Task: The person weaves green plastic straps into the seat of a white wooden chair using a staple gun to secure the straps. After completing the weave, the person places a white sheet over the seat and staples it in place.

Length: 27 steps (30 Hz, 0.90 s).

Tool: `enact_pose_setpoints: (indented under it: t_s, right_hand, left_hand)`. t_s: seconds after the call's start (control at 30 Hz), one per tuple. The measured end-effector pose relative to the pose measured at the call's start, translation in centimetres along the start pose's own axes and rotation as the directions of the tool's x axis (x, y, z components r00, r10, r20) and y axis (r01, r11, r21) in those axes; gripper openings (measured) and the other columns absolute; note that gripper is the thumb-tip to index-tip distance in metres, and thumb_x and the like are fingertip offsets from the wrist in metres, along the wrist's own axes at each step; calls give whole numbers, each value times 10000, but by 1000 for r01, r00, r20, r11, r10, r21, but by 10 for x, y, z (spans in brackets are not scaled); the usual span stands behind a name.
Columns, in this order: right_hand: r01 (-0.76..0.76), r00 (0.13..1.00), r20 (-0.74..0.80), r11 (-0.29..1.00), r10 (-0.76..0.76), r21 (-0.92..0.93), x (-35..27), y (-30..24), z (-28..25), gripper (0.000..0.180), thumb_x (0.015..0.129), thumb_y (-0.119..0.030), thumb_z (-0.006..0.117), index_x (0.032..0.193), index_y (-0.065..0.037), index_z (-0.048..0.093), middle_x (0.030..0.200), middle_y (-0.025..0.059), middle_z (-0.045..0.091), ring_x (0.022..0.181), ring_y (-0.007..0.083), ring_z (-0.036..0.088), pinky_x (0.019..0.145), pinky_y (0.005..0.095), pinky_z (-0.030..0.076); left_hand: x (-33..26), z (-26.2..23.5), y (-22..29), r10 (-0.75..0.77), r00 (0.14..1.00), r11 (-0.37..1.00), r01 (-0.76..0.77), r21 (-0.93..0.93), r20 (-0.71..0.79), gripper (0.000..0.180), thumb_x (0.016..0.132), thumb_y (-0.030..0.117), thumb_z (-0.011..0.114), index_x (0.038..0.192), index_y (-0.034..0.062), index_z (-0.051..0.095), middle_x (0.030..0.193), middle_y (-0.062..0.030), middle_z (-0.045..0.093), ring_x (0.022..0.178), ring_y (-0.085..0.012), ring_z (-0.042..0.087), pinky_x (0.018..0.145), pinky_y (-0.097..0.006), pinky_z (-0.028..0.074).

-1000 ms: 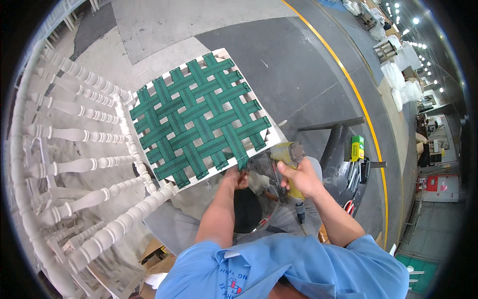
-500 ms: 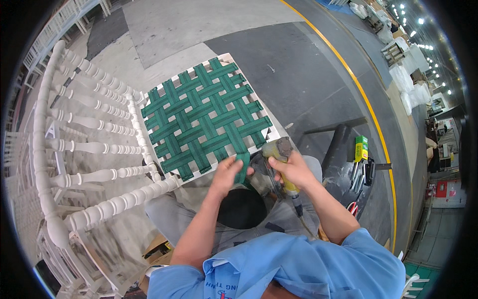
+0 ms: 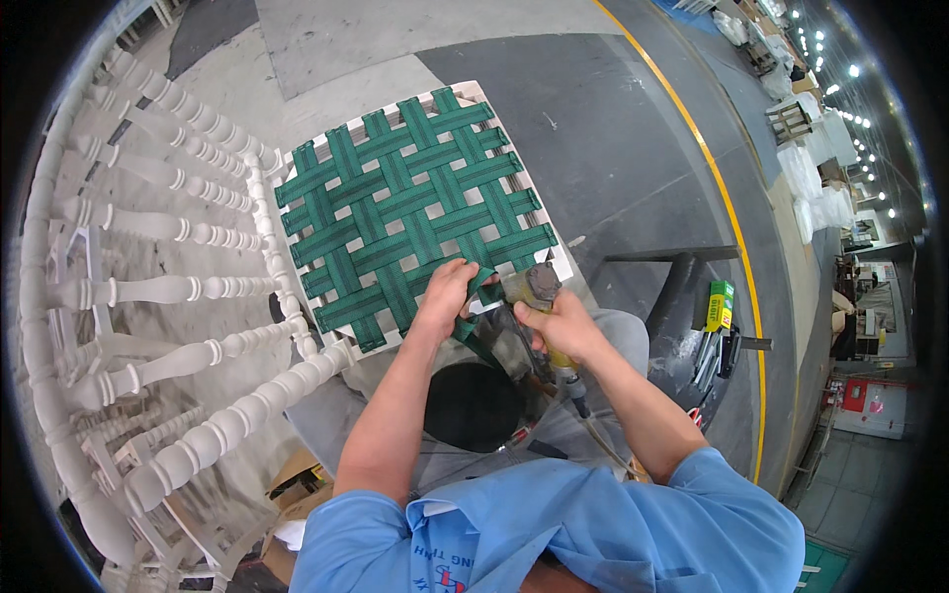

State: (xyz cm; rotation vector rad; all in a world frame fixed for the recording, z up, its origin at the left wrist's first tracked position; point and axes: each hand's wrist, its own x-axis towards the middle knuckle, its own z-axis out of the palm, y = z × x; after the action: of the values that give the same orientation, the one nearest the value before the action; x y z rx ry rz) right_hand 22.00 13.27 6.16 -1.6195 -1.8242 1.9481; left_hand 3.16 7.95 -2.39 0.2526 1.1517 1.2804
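— Shifted since before? Left hand [image 3: 447, 294] now pinches green strap [image 3: 481, 287] at six o'clock of green woven-webbing seat frame [image 3: 415, 208].
— Right hand [image 3: 560, 326] grips yellow-handled staple gun [image 3: 539, 289]; white turned-wood spindles [image 3: 188, 296] crowd nine o'clock.

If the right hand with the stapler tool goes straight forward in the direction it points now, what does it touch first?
Most likely the green woven webbing at the near edge of the white seat frame. The right hand aims the staple gun up-left there, close beside the left hand. Depth is unclear, so the gun may already touch it.
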Motion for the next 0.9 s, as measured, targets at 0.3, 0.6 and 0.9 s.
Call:
enact_pose_setpoints:
  t_s: [0.3,0.6,0.9]
  right_hand:
    - [-13,999,-43,997,10,-75,-6,-11,14,353,916,-263,711,1153,-23,606,779,40,644,501,105,554,441,277,447]
    - [20,1000,1,993,-20,-112,-13,-14,19,341,930,-271,689,1155,-30,604,799,29,652,494,104,553,456,278,467]
    - [117,944,-327,976,-53,181,-122,-11,-88,300,952,-288,672,1105,-35,616,870,30,648,564,110,584,488,261,483]
  left_hand:
    - [-12,4,16,-9,1000,1000,9,-18,7,152,962,194,497,901,65,550,836,-74,717,408,-57,384,370,-240,265]
    - [-10,-3,16,-30,993,999,34,-33,111,242,969,209,477,970,6,608,939,-116,736,500,-93,477,454,-262,368]
    - [-22,7,13,25,999,999,-27,41,45,252,986,175,506,1101,-36,582,1016,-160,734,617,-135,579,607,-289,476]
